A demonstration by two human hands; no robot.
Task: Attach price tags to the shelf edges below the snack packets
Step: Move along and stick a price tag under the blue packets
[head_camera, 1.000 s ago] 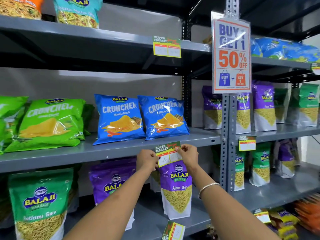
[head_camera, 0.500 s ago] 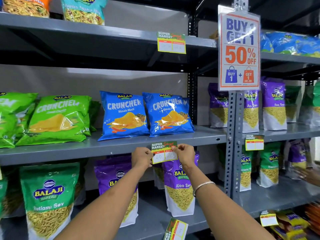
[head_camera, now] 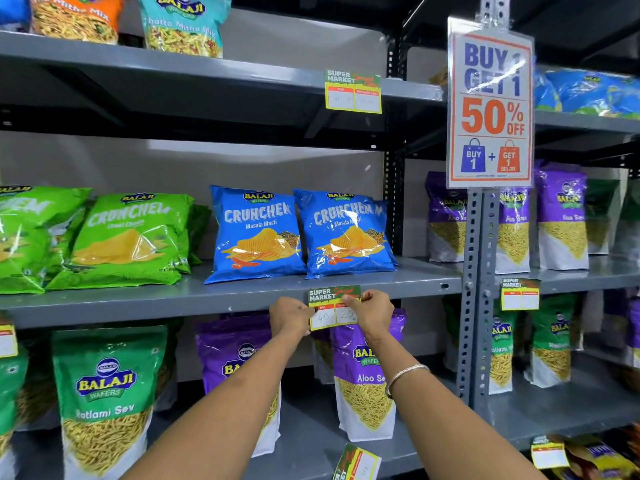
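Promo sign "BUY 1 GET 1 50% OFF" hangs on perforated grey upright post.

Both arms outstretched, left hand and right hand pinching.

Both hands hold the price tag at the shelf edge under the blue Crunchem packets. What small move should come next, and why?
Probably press the tag's green top strip flat against the shelf edge. The left hand and right hand hold the price tag by its sides, with its top over the grey edge, below the right blue Crunchem packet. Whether it already sticks cannot be told.
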